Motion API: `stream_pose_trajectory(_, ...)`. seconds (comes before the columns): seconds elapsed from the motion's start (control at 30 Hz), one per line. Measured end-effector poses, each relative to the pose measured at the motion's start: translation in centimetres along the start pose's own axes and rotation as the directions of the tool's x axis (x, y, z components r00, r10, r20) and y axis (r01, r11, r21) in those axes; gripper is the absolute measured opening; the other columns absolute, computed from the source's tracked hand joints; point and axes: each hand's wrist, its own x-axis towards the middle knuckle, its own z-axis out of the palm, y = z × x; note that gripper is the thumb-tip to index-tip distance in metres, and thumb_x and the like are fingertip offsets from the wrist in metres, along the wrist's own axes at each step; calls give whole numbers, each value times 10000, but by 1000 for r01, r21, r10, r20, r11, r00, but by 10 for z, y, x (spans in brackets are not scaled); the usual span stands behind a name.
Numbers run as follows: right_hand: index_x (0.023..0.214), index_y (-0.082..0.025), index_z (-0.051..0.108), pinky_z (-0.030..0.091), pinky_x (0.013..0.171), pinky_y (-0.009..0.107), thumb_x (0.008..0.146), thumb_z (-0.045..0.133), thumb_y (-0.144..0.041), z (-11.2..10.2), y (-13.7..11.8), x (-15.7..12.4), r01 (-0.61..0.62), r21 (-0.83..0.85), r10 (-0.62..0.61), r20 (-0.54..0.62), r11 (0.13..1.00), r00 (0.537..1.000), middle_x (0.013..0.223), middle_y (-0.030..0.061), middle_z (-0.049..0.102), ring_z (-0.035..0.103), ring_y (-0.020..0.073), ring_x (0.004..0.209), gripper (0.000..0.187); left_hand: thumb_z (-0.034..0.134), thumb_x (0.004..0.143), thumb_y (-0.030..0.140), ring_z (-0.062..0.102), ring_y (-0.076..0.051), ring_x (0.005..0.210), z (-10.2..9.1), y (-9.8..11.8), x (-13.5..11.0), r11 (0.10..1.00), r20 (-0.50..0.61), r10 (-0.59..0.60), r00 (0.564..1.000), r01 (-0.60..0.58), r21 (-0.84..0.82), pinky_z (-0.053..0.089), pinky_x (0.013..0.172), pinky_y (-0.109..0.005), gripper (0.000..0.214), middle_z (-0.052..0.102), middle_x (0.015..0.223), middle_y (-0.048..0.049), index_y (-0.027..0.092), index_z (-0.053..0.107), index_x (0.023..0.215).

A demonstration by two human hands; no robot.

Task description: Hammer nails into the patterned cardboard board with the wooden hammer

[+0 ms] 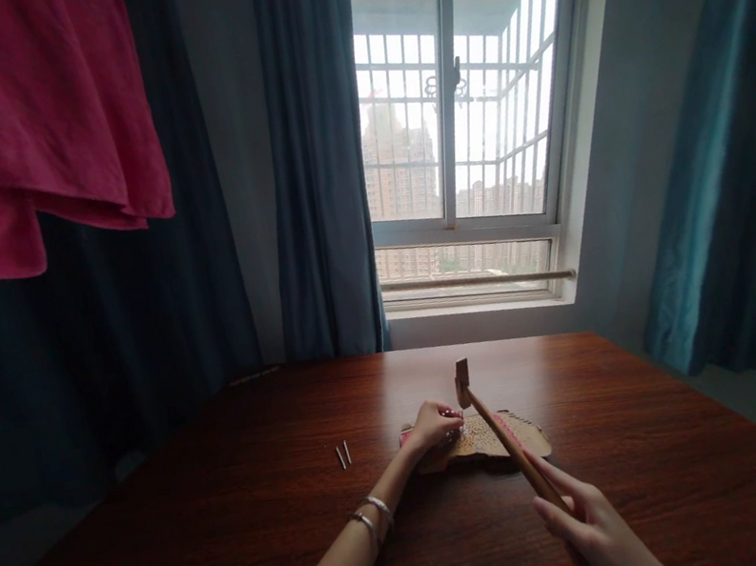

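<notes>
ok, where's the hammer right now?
Head view, just right of centre: the hammer has its handle in the right hand and its head near the left hand's fingertips, at the far edge of the cardboard piece as seen here.

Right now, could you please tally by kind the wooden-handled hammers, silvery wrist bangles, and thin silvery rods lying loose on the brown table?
Wooden-handled hammer: 1
Silvery wrist bangles: 2
Thin silvery loose rods: 2
Total: 5

At 5 o'clock, flat tan cardboard (477,440), dark-speckled and pink-patched, and a brown wooden-handled hammer (517,455); at 6, red-brown, wood-grained table (438,553); at 7, 2 slim silver-grey rods (340,457).
</notes>
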Motion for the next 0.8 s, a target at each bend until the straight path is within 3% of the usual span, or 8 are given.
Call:
stream_pose_trajectory(0.13, 1249, -157, 490, 286, 465, 211, 657, 614, -515, 0, 13, 4, 40, 43, -39, -17, 998, 999, 612, -21, 472, 316, 90, 503, 703, 598, 590, 321, 488, -109, 534, 0, 1, -1, 1000, 2, -4, 1000, 4, -6, 310, 504, -201, 271, 596, 572, -9, 84, 694, 680)
stream_pose_trajectory(0.3, 1278, -125, 441, 173, 404, 191, 694, 593, -491, -2, 13, 6, -31, 54, 28, 42, 998, 999, 523, -71, 290, 225, 75, 458, 706, 595, 598, 316, 491, -108, 537, 1, -2, 1, 1000, 8, 8, 1000, -7, -23, 309, 500, -198, 267, 601, 585, -15, 84, 693, 688)
stream_pose_trajectory(0.4, 1300, -130, 409, 155, 400, 191, 709, 585, -484, -3, 11, 6, -25, 59, 21, 80, 998, 997, 534, -72, 276, 224, 75, 464, 711, 594, 601, 314, 482, -105, 526, 1, -4, 2, 1000, 12, 18, 1000, -17, -23, 296, 489, -196, 264, 589, 571, -12, 81, 689, 678)
stream_pose_trajectory(0.57, 1295, -126, 414, 146, 376, 175, 695, 609, -469, -3, 15, 4, -41, 86, 35, 66, 995, 997, 509, -78, 316, 249, 56, 431, 719, 596, 600, 321, 486, -107, 536, -1, 0, -1, 1000, 3, 24, 1000, -24, -12, 306, 504, -198, 260, 588, 572, -6, 87, 686, 669)
stream_pose_trajectory(0.8, 1351, -230, 286, 129, 269, 124, 693, 594, -527, -12, 6, -1, -227, 230, 216, 76, 946, 974, 550, -52, 512, 234, -1, 277, 786, 599, 592, 327, 496, -116, 550, 1, 0, -1, 1000, -10, 6, 1000, -6, -16, 312, 510, -200, 271, 590, 576, -3, 87, 689, 680)
